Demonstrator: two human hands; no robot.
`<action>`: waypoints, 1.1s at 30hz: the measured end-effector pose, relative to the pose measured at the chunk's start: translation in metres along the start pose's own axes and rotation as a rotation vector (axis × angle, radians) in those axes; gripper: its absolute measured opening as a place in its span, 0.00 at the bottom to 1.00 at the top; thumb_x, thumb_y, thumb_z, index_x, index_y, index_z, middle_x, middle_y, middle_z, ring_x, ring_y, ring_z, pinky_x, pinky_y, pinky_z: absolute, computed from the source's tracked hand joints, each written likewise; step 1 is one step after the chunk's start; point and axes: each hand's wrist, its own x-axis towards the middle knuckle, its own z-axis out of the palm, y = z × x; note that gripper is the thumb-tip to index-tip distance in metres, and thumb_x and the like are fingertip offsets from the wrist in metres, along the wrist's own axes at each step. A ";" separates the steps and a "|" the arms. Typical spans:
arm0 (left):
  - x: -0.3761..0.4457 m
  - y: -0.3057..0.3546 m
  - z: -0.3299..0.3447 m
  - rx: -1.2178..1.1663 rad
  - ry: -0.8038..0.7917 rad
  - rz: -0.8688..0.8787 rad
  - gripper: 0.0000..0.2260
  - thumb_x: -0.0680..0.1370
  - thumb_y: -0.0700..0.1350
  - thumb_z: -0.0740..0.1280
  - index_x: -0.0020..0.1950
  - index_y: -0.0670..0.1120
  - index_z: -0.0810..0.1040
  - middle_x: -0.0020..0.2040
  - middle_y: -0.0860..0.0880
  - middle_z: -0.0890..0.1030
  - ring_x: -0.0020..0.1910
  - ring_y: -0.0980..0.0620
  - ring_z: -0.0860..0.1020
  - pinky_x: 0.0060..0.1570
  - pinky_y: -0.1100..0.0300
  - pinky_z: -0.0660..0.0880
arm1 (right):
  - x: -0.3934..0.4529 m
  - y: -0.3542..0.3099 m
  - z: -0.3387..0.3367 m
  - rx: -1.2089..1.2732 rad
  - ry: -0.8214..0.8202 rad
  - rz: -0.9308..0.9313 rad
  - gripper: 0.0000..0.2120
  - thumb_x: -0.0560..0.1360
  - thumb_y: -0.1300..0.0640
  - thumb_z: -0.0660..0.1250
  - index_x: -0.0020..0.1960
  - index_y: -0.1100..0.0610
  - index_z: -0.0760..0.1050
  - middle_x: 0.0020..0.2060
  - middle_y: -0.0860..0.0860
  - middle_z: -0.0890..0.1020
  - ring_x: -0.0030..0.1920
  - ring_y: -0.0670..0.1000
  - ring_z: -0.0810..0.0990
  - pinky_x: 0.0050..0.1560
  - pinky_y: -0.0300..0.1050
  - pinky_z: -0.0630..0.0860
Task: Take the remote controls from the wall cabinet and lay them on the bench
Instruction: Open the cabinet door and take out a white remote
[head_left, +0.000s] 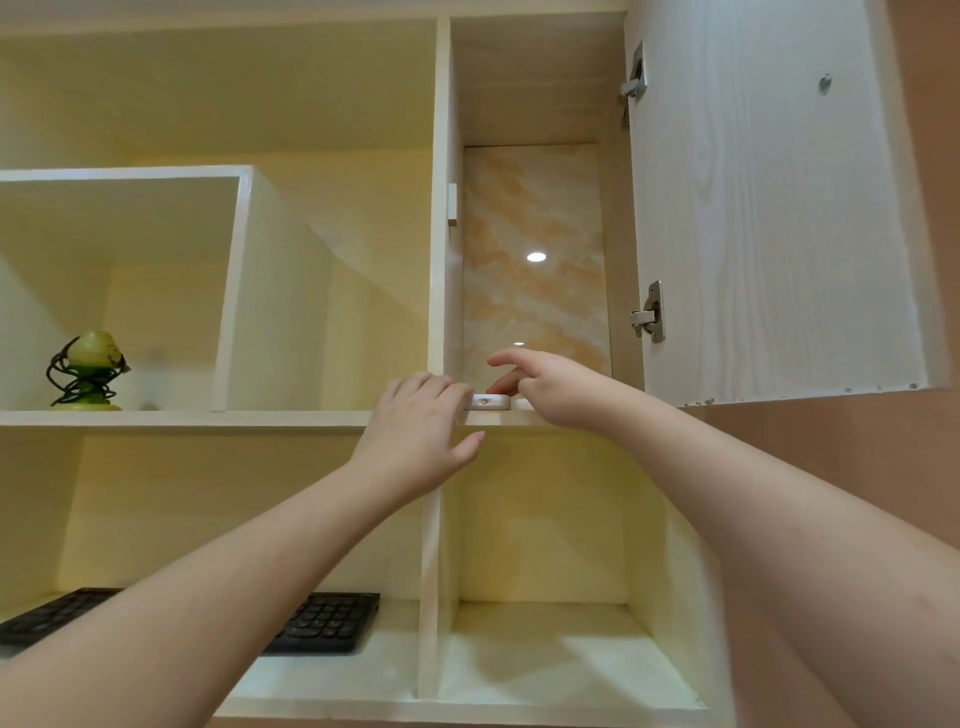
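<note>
White flat plastic remote control (488, 401) lies at the shelf lip; left hand (415, 431) at nine o'clock, right hand (550, 387) at three, both spread, neither gripping, likely to lift it.

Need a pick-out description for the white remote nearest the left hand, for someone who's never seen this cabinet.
Find the open cabinet door at upper right; beside it is a tall compartment with a marbled back panel. On that compartment's shelf, at the front edge between the left hand and right hand, lies the white remote. Its end face shows a small round emitter, unlike the second white piece beside it, mostly hidden by the right hand.
</note>
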 end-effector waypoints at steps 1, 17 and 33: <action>0.002 0.001 0.000 -0.007 -0.004 -0.009 0.23 0.78 0.59 0.60 0.70 0.52 0.68 0.67 0.53 0.73 0.68 0.50 0.66 0.64 0.56 0.59 | -0.001 0.000 -0.002 0.024 0.008 -0.004 0.27 0.76 0.66 0.47 0.71 0.50 0.65 0.58 0.45 0.81 0.59 0.46 0.75 0.46 0.37 0.69; 0.025 0.027 0.010 -0.067 -0.012 0.033 0.19 0.79 0.58 0.61 0.63 0.48 0.73 0.56 0.49 0.78 0.58 0.48 0.72 0.53 0.55 0.71 | -0.005 0.025 -0.009 0.180 0.136 0.061 0.29 0.74 0.70 0.46 0.68 0.51 0.68 0.54 0.46 0.80 0.57 0.45 0.75 0.41 0.34 0.68; 0.034 0.030 -0.014 -0.235 0.026 -0.152 0.06 0.75 0.49 0.65 0.43 0.47 0.73 0.43 0.50 0.78 0.46 0.48 0.74 0.40 0.56 0.71 | -0.004 0.030 -0.002 0.226 0.153 0.108 0.29 0.73 0.71 0.46 0.65 0.52 0.72 0.54 0.49 0.80 0.57 0.47 0.75 0.40 0.35 0.69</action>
